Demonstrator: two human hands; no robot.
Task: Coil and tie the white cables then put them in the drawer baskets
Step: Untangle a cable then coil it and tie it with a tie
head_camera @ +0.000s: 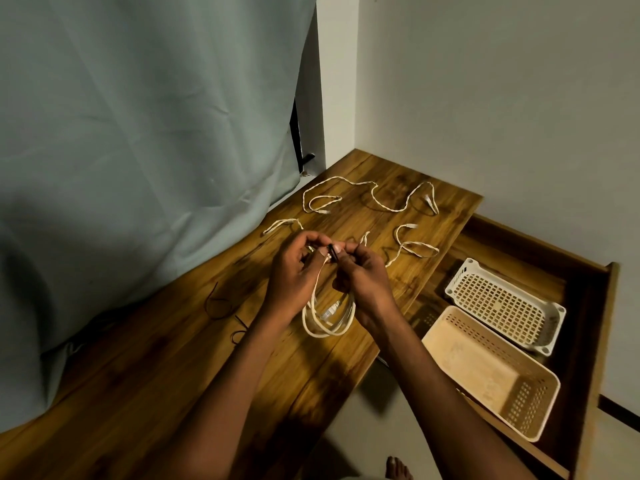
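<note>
A white cable coil (325, 317) hangs in loops between my hands above the wooden table (194, 358). My left hand (294, 271) grips the top of the coil. My right hand (363, 278) pinches a thin black tie (334, 253) that wraps round the coil's top. Two more white cables lie loose on the table: a long one (374, 199) at the back and a shorter one (412, 245) to the right. Another loose cable end (282, 225) shows behind my left hand.
An open wooden drawer (595, 341) at the right holds a white perforated basket (505, 303) and a beige basket (485, 368). Thin black ties (221, 306) lie on the table at the left. A grey-green curtain (138, 150) hangs along the table's back edge.
</note>
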